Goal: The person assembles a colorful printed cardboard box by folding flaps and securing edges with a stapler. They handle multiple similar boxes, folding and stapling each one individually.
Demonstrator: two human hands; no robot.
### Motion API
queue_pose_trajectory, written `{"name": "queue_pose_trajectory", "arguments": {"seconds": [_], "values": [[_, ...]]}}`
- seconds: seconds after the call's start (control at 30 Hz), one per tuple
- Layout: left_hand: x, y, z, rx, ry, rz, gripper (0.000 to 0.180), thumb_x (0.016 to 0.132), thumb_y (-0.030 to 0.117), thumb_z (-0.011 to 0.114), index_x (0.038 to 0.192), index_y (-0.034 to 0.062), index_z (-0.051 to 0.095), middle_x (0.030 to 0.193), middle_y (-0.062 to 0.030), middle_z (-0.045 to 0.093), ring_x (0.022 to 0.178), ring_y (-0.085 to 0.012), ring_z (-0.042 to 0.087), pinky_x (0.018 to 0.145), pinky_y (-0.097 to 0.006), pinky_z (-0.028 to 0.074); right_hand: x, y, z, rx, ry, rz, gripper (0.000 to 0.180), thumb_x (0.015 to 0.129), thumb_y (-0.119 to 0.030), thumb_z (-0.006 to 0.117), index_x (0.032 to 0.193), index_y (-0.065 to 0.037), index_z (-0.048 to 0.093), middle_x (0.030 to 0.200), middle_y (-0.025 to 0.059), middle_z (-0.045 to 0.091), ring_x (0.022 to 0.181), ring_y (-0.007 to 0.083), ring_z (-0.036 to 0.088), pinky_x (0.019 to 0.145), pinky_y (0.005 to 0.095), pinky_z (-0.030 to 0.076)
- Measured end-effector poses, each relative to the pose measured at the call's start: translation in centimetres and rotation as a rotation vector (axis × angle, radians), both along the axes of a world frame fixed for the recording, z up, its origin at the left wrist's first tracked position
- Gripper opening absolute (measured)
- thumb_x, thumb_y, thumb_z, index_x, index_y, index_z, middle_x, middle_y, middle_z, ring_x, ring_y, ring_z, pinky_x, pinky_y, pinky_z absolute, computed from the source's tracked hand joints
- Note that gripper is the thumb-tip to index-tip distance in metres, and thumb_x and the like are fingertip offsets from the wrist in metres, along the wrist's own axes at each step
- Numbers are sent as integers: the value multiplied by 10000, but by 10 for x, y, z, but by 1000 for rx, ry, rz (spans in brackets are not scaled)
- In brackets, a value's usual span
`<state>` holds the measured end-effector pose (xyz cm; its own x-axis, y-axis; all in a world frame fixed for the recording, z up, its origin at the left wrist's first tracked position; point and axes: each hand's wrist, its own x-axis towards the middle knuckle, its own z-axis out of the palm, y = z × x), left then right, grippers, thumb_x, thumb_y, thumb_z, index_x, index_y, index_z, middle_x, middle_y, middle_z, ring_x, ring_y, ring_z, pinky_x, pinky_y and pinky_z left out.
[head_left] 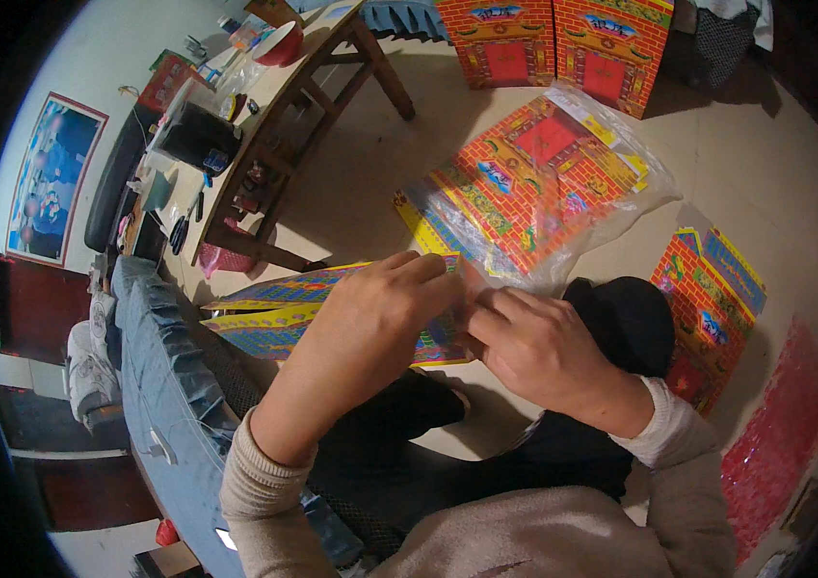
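On the left I have a blue ruffled sofa cover, then the yellow-edged printed cardboard carton, pressed nearly flat, its layers gaping at the left end. The left hand, fingers curled closed, grips its right end. The right hand bends in there too; I can't tell what its fingertips pinch. I'd judge the step as working that end's edge, the next move calling for an even pinch with both layers aligned

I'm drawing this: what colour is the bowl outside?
The bowl is red; head view shows it best.
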<state>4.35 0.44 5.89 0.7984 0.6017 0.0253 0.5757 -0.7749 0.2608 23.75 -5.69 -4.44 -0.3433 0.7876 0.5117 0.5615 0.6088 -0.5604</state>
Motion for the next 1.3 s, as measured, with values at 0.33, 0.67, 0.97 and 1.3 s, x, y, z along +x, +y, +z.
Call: {"name": "queue_pose_trajectory", "arguments": {"seconds": [0.33,0.67,0.97,1.3], "values": [[1,-2,-3,21,-36,14,241,848,46,685,1083,2,662,972,-177,688,934,-381,682,824,-449,563,-15,0,0,7,-80,-114,302,918,-189,751,1174,-50,672,968,124,669,843,328,696,710,444,575],[1,-3,-2,-10,-46,28,291,859,9,692,1146,-1,651,1024,-193,707,966,-400,684,832,-466,564,-22,-1,5,-113,45,-224,180,920,-158,764,1032,-50,673,947,111,718,838,323,723,728,442,581],[1,-3,-6,53,-62,17,294,871,9,697,1161,13,650,1005,-185,713,932,-401,690,805,-479,566,-7,6,-3,-378,146,-125,227,899,-168,791,1041,-48,659,937,136,743,840,320,746,746,425,579],[0,-4,-6,27,-73,5,370,844,-38,683,1207,17,637,1002,-185,705,949,-409,683,823,-484,559,2,19,-39,-323,139,-275,241,959,-241,740,1076,-80,604,922,139,704,861,323,728,726,426,550]]}}
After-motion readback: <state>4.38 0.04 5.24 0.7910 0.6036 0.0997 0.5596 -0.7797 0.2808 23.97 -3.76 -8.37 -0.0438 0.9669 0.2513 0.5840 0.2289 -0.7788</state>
